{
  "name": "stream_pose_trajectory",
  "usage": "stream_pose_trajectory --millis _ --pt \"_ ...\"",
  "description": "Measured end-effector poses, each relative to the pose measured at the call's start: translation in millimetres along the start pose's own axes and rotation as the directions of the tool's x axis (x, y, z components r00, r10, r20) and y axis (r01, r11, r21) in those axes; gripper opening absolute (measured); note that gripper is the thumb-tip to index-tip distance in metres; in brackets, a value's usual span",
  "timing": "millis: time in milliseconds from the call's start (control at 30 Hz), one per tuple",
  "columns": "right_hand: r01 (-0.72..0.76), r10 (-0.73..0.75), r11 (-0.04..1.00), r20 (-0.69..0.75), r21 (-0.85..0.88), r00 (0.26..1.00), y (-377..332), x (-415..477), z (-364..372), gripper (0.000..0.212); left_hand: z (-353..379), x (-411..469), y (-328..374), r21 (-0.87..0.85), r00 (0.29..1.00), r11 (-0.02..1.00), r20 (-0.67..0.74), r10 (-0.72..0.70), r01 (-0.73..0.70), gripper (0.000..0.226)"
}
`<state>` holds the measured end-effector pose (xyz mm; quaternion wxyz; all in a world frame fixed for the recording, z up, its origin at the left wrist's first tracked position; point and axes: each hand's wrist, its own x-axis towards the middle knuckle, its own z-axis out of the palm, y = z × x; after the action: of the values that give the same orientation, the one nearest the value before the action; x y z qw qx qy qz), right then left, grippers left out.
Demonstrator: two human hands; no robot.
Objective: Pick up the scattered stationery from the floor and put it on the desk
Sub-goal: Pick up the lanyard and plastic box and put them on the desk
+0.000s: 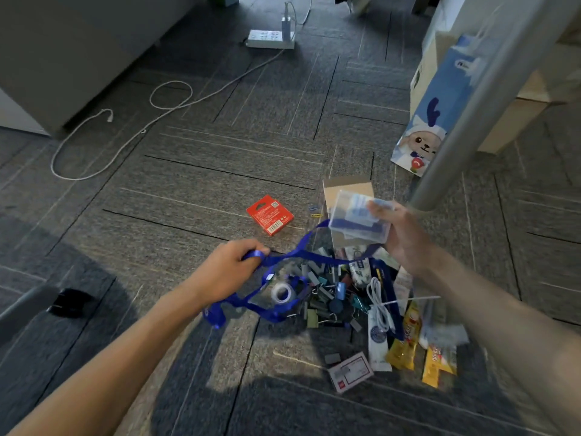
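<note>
My left hand (231, 269) grips a blue lanyard ribbon (279, 258) that loops over a pile of stationery (330, 294) on the carpet: binder clips, a clear tape roll (282, 292), a white cable (377, 303) and yellow sachets (405, 338). My right hand (405, 237) holds a clear plastic box (358, 217) with blue and white contents above the pile. A red packet (269, 215) lies apart on the floor to the left of the box. A white card with a red mark (350, 371) lies at the pile's near edge.
A grey metal desk leg (465, 114) rises at the right beside a blue cartoon paper bag (434, 114). A small cardboard box (345, 188) stands behind the held box. A white power strip (272, 37) and its cable (125, 133) lie far left. A black object (70, 302) sits at left.
</note>
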<state>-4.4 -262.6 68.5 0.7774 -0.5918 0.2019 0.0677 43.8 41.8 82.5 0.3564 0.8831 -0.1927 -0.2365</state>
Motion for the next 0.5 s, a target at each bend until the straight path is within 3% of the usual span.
stream_pose_trajectory --millis 133,267,433,500 --pt "0.057 -0.059 0.998 0.068 0.033 0.996 -37 -19 13 0.063 -9 9 58 -0.421 0.993 0.906 -0.122 0.000 -0.051 0.030" --pt "0.124 -0.135 0.986 0.101 0.114 0.986 -106 -66 36 0.036 -32 -1 119 -0.599 0.997 0.798 0.015 -0.072 0.067 0.036" --pt "0.095 -0.094 0.993 -0.014 0.068 0.995 -238 -143 66 0.081 -105 -38 232 -0.709 0.981 0.684 0.061 -0.184 0.172 0.016" --pt "0.081 -0.080 0.995 -0.021 0.063 0.997 -293 -175 76 0.062 -139 -51 279 -0.737 0.978 0.648 0.093 -0.185 0.192 0.017"
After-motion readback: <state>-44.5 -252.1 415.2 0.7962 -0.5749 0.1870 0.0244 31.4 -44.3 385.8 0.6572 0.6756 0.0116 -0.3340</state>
